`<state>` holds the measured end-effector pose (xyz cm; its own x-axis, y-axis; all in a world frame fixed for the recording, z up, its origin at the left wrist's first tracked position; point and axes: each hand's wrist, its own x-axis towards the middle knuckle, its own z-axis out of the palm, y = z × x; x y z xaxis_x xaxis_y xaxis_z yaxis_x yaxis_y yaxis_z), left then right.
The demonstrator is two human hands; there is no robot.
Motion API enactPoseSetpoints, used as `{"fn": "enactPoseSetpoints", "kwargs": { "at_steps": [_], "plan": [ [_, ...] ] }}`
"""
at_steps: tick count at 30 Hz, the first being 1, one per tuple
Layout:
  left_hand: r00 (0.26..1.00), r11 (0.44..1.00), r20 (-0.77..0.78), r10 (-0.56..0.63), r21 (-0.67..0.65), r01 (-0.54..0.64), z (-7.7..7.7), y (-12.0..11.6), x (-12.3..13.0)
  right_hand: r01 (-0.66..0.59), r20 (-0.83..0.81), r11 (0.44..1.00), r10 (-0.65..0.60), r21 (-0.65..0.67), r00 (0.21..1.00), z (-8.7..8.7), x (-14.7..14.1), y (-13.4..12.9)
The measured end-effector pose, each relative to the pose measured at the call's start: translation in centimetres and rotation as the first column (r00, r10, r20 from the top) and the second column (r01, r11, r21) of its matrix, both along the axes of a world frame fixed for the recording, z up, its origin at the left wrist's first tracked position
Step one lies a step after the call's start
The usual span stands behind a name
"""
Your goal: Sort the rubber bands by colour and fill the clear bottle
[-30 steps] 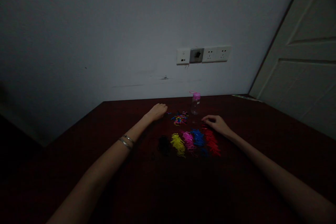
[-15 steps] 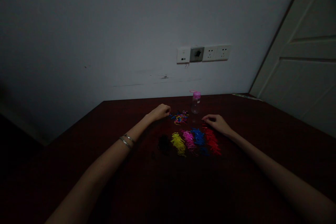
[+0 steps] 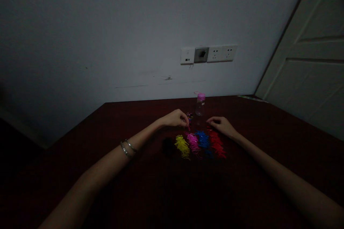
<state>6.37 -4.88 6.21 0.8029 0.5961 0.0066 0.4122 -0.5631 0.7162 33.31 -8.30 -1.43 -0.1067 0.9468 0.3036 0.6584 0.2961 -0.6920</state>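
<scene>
In the head view the room was dim, and I could make out the small, thin strands best by their colours. One pink strand [image 3: 189,128] hung at the fingertips of the left hand [image 3: 176,118], just right of the frame's centre, and that hand's grip was pinching it. Below it, in the lower middle, lay loose, tangled bundles side by side: a black bundle [image 3: 168,147] almost lost in the gloom, a bright yellow bundle [image 3: 182,146], a pink bundle [image 3: 193,143], a blue bundle [image 3: 203,139] and, furthest right, a red bundle [image 3: 217,144]. The right hand [image 3: 221,126] rested just above the red one, its fingers bent and fingertips close together; I couldn't tell whether its grip held anything.

A mixed heap [image 3: 190,116] of strands showed only in part, since the left hand stood in front of it. Near that heap, towards the wall, a clear bottle [image 3: 200,108] with a pink lid stood upright between the two hands. Two bracelets [image 3: 125,148] circled the left wrist. The dark reddish surface [image 3: 139,112] ran up to a pale wall [image 3: 107,25], with a row of sockets [image 3: 215,54] right of the upper centre and a panelled door [image 3: 317,48] at the upper right.
</scene>
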Motion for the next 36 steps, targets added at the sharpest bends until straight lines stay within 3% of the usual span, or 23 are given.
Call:
{"fn": "enactPoseSetpoints", "kwargs": {
  "at_steps": [5,18,22,26,28,31,36],
  "plan": [
    [0.993,0.979,-0.074,-0.097,-0.189,0.082,-0.9,-1.3,1.1,0.011,0.010,1.000,-0.011,-0.019,1.000,0.0,0.0,0.0],
    [1.000,0.961,-0.012,-0.029,-0.276,0.024,-2.0,-0.8,1.8,0.016,0.012,1.000,-0.015,-0.011,1.000,0.3,-0.3,-0.3],
    [0.995,0.950,0.068,0.076,-0.308,-0.052,-2.1,0.4,1.3,0.013,0.012,1.000,-0.013,-0.018,1.000,0.2,-0.2,-0.2],
    [0.950,0.940,0.117,0.289,-0.222,-0.259,-2.8,2.6,0.1,0.004,0.016,1.000,-0.004,-0.012,1.000,0.0,0.0,0.0],
    [0.888,0.900,0.159,0.432,-0.139,-0.413,-3.4,4.0,-1.0,0.006,0.018,1.000,-0.006,-0.012,1.000,0.0,0.0,0.0],
    [0.751,0.775,0.235,0.616,-0.012,-0.632,-4.2,5.9,-3.0,0.019,0.015,1.000,-0.019,-0.016,1.000,0.1,-0.1,-0.1],
    [0.562,0.572,0.300,0.771,0.062,-0.818,-5.5,7.9,-6.5,0.018,0.010,1.000,-0.018,-0.012,1.000,0.2,-0.1,-0.2]
  ]
}}
